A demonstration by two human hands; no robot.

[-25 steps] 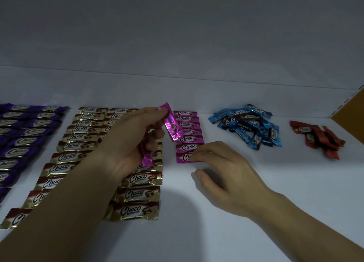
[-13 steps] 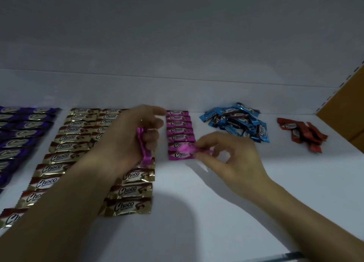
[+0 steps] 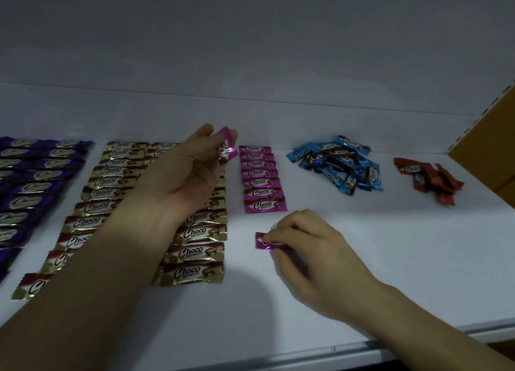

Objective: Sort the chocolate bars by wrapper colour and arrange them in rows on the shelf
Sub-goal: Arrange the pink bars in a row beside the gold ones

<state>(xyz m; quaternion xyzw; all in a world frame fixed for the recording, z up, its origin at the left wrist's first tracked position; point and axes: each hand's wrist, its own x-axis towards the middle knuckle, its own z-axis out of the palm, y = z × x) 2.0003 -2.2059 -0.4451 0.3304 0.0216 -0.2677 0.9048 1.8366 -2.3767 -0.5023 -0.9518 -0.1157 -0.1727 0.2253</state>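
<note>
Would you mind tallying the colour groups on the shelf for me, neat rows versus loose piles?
Laid out in rows: 3 (purple bars, gold bars, pink bars)
Loose piles: 2 (blue bars, red bars)
Total: 5 colour groups

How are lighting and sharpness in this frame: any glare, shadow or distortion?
Head view: dim, bluish light; glare on the pink bar in the left hand; soft shadow on the shelf beside the right hand; near gold bars' print is legible.

Dim light; white back wall [image 3: 250,36], 1 brown panel [image 3: 487,142] at R.
</note>
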